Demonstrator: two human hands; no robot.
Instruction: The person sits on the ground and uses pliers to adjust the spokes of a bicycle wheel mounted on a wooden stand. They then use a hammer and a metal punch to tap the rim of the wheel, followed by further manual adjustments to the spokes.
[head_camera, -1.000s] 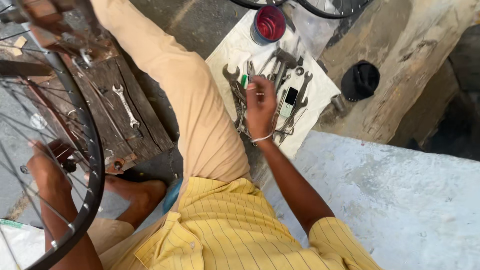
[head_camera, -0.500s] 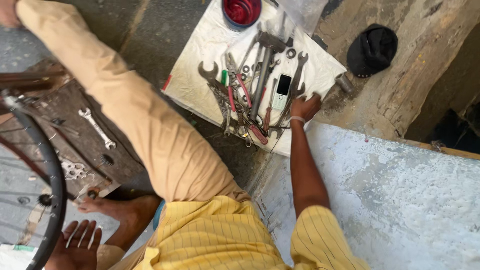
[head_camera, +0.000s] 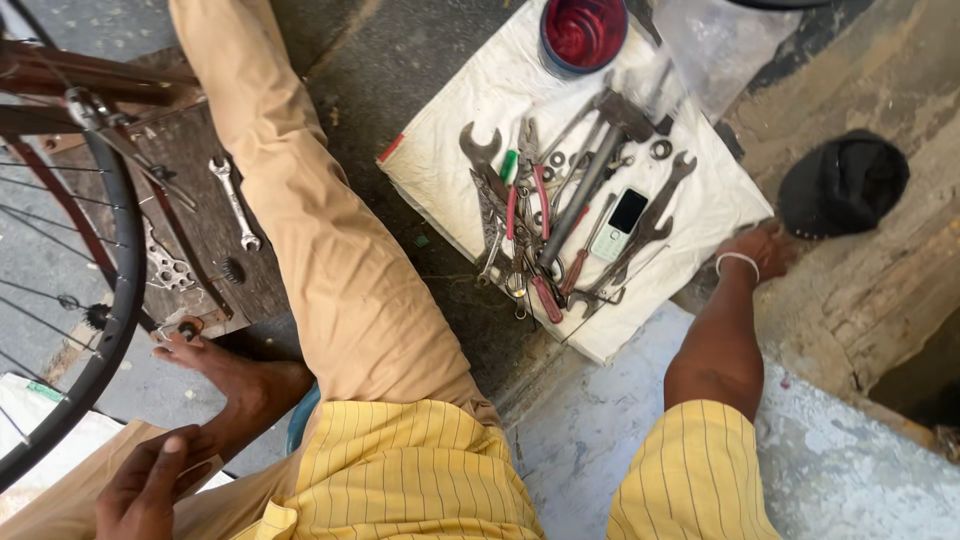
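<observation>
My right hand (head_camera: 757, 250), a white band on its wrist, rests at the right edge of a white cloth (head_camera: 450, 120), close to a black cap (head_camera: 843, 185). Its fingers are hidden from view. A pile of spanners, pliers and a hammer (head_camera: 560, 220) lies on the cloth, with a small phone (head_camera: 620, 225) among them. My left hand (head_camera: 150, 490) sits low at the bottom left on my knee, fingers loose and holding nothing, just right of a bicycle wheel rim (head_camera: 120, 300).
A round tin with red contents (head_camera: 583, 30) and a clear plastic bag (head_camera: 720, 40) stand at the cloth's far end. A spanner (head_camera: 235, 205) lies on a wooden board (head_camera: 200, 250) under the wheel. My bare foot (head_camera: 230, 370) rests beside it. A pale concrete slab (head_camera: 850, 470) fills the lower right.
My right hand moved off the tool pile to the cloth's right edge near the cap. My left hand left the wheel rim and dropped to my knee.
</observation>
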